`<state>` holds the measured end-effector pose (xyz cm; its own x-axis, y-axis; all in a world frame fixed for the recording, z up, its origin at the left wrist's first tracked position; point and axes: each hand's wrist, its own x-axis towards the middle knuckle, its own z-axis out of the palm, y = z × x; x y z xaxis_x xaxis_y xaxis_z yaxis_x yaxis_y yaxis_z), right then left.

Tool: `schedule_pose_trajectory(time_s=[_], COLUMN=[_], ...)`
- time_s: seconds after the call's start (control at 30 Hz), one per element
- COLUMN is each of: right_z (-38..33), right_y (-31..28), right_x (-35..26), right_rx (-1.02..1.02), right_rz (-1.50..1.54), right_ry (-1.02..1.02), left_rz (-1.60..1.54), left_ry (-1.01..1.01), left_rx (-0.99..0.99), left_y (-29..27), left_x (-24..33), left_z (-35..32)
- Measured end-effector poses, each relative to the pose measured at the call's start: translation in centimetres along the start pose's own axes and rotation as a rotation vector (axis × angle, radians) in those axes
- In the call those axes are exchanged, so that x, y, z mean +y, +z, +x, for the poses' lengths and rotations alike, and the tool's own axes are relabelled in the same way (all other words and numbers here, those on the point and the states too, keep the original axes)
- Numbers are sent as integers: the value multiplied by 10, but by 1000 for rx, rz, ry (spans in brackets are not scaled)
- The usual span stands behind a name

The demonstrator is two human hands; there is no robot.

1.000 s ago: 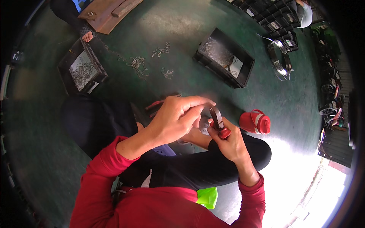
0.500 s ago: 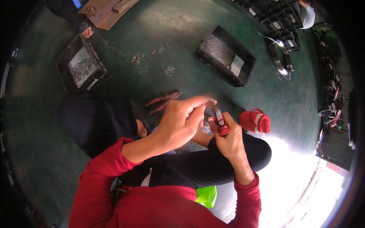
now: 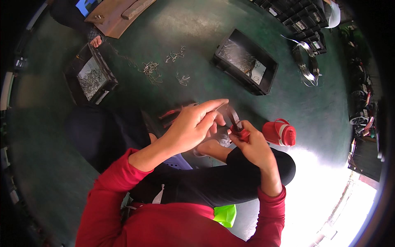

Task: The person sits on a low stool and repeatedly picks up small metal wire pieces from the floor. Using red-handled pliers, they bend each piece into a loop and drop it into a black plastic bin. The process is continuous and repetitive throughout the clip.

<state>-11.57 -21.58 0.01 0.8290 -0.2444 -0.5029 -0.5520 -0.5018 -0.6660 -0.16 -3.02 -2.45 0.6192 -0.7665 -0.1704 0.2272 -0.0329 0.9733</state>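
Two hands point(image 3: 187, 129), green floor point(image 3: 317, 119), crates point(image 3: 233, 75).

A dark green floor point(image 3: 329, 107) spread wide, softly lit towards twelve o'clock and washed out by white glare point(image 3: 312, 181) at four. A brown wooden board point(image 3: 111, 20) showed at eleven, stacked black crates point(image 3: 302, 20) between one and two, a dark wall point(image 3: 364, 160) just past three.

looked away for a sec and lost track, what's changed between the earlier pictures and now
The left grip now points its index fingertip slightly farther forward and left. The right grip has moved the red-handled tool slightly forward too, still holding it. Nothing was visibly picked up or released. The black crates, wire coil and red jug stayed put.
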Motion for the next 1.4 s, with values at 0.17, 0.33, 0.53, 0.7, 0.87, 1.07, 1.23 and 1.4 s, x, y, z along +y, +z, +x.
schedule_pose_trajectory(time_s=[0.17,0.33,0.53,0.7,0.87,1.07,1.23,1.4], right_z=[-1,1,2,12,26,40,40,32], right_y=[-30,-32,-38,-38,-37,-37,-37,-35], right_x=[16,35,43,39,33,31,30,32], right_rx=[92,103,78,55,33,-17,-14,41], right_rz=[-399,-533,-504,-538,-521,-552,-545,-518], right_ry=[92,145,168,200,187,165,183,142], left_rz=[86,398,808,983,1078,1292,1317,949], left_ry=[-140,106,295,-205,-58,61,26,-73], left_rx=[113,123,316,357,277,302,284,310], left_y=[-4,-5,-88,-176,-183,-151,-143,-144], left_x=[-19,-34,-85,-199,-268,-286,-292,-261], left_z=[51,202,289,236,206,217,219,218])
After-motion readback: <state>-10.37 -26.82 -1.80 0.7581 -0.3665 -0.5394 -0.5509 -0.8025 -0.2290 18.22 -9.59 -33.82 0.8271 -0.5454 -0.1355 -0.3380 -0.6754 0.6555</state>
